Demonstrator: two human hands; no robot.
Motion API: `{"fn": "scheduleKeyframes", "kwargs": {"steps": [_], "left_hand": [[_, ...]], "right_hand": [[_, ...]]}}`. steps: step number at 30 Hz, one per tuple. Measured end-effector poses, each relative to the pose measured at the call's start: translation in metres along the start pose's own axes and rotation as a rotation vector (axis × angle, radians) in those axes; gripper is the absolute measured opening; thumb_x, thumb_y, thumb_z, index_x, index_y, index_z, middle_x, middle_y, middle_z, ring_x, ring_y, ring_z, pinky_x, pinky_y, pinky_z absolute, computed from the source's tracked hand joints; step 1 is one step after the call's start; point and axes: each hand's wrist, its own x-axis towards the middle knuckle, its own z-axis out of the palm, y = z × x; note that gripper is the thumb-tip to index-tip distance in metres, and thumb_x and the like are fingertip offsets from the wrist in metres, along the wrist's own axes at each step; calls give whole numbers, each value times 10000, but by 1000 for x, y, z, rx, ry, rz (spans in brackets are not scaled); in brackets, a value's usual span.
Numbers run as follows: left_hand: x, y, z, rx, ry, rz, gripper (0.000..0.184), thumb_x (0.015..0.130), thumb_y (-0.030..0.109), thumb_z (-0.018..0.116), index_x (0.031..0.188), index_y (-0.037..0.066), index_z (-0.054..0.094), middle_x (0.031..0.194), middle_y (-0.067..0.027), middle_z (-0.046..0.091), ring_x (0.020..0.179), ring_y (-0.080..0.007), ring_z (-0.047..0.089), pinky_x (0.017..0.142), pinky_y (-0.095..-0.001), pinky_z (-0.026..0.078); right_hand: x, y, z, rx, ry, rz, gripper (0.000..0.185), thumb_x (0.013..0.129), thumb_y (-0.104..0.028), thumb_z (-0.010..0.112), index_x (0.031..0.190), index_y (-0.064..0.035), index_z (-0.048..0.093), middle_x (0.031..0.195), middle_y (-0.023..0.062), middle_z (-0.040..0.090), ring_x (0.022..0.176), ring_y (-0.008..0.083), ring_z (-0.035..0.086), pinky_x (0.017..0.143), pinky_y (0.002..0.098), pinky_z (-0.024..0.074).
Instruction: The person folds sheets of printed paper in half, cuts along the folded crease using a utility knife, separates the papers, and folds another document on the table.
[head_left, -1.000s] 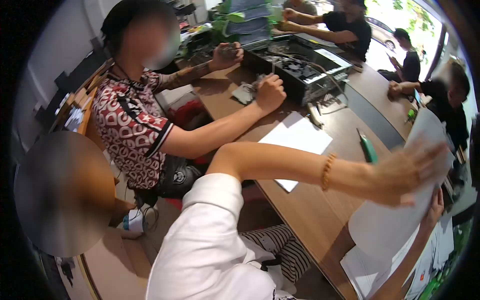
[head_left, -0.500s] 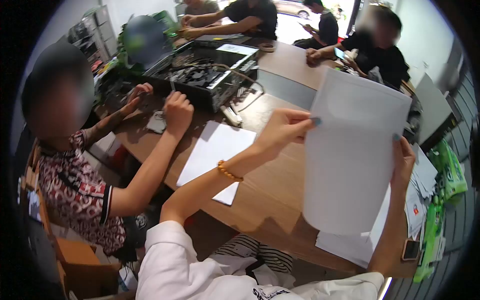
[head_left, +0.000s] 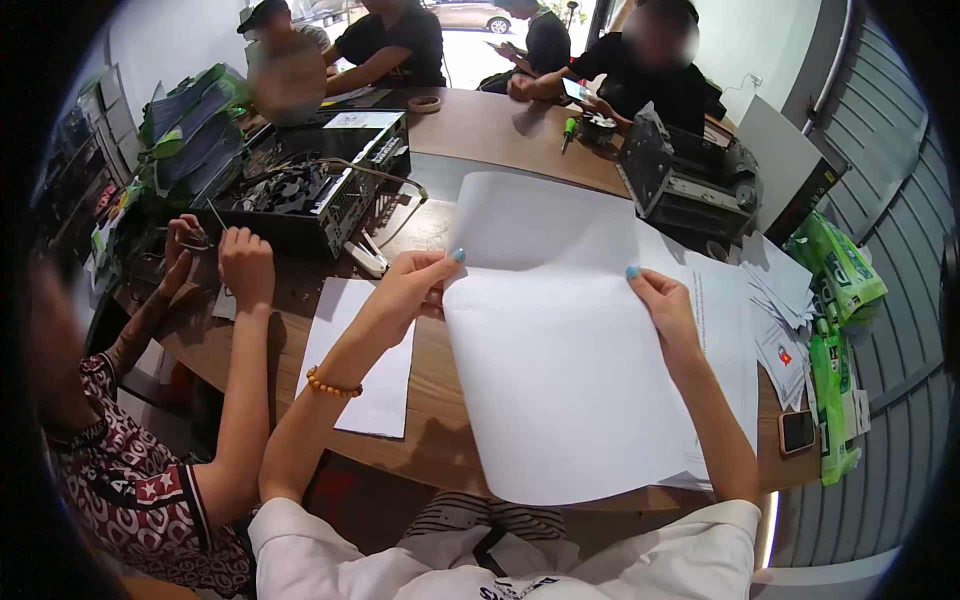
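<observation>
A large white sheet of paper (head_left: 560, 390) hangs between my two hands over the near edge of the table, its top part bent back. My left hand (head_left: 415, 290) pinches its left edge, thumb on top. At the right edge, my right hand (head_left: 662, 310) grips the same sheet between thumb and fingers. Whether it is one sheet or more I cannot tell. To the left lies a stack of white paper (head_left: 365, 385) on the table. More printed sheets (head_left: 722, 320) lie under and beyond my right hand.
An opened computer case (head_left: 300, 190) stands at the back left, close to a co-worker's hands (head_left: 245, 265). A metal frame part (head_left: 690, 175), a green screwdriver (head_left: 568, 132) and a tape roll (head_left: 424, 103) sit further back. A phone (head_left: 797, 432) and green packets (head_left: 835, 270) are on the right.
The sheet has come down and left, from held upright on the right to slanting in front of me. My view has turned right. Both hands keep their grip.
</observation>
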Motion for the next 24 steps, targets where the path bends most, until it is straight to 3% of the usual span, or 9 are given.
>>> {"fn": "scheduleKeyframes", "kwargs": {"steps": [2,5,10,14,16,18,24], "left_hand": [[-9,-2,8,25,166,-66,286,854,281,573,906,2,614,730,-36,618,602,-88,610,516,-212,511],[-15,-23,9,122,108,-126,330,839,303,596,934,-13,612,758,-49,630,625,-87,611,556,-212,512],[-21,-30,5,138,86,-67,323,847,297,590,912,-18,617,757,-55,634,646,-89,613,556,-204,501],[-32,-28,6,46,99,-204,313,855,273,582,921,-31,619,796,-82,643,678,-113,624,634,-240,533],[-35,-35,4,57,8,-124,303,866,249,566,954,-38,614,813,-85,642,702,-123,631,681,-265,539],[-36,-35,2,77,43,-151,297,873,226,555,979,-47,607,828,-79,642,721,-122,631,692,-269,537],[-42,-44,3,17,-6,-223,284,873,201,556,1003,-47,601,816,-59,637,720,-103,623,663,-238,527]], "right_hand": [[2,14,3,-60,35,-59,239,830,-145,623,950,61,616,785,25,611,651,43,519,572,161,413],[-1,18,12,-39,110,-37,247,830,-141,622,956,71,611,778,24,607,667,41,509,600,165,416],[9,29,9,-37,143,-250,263,836,-164,623,953,71,616,773,19,604,690,37,504,623,165,411],[17,33,-2,-131,157,-319,273,846,-183,613,976,57,621,788,10,607,707,44,509,646,170,410],[6,24,10,-123,221,-217,282,849,-190,608,982,59,618,795,19,615,719,47,516,661,172,413],[5,29,12,-6,156,-232,295,853,-200,603,981,66,616,811,32,622,731,54,521,675,177,415],[6,27,14,-113,258,-230,317,857,-214,597,979,78,601,837,55,620,733,72,531,677,185,426]]}}
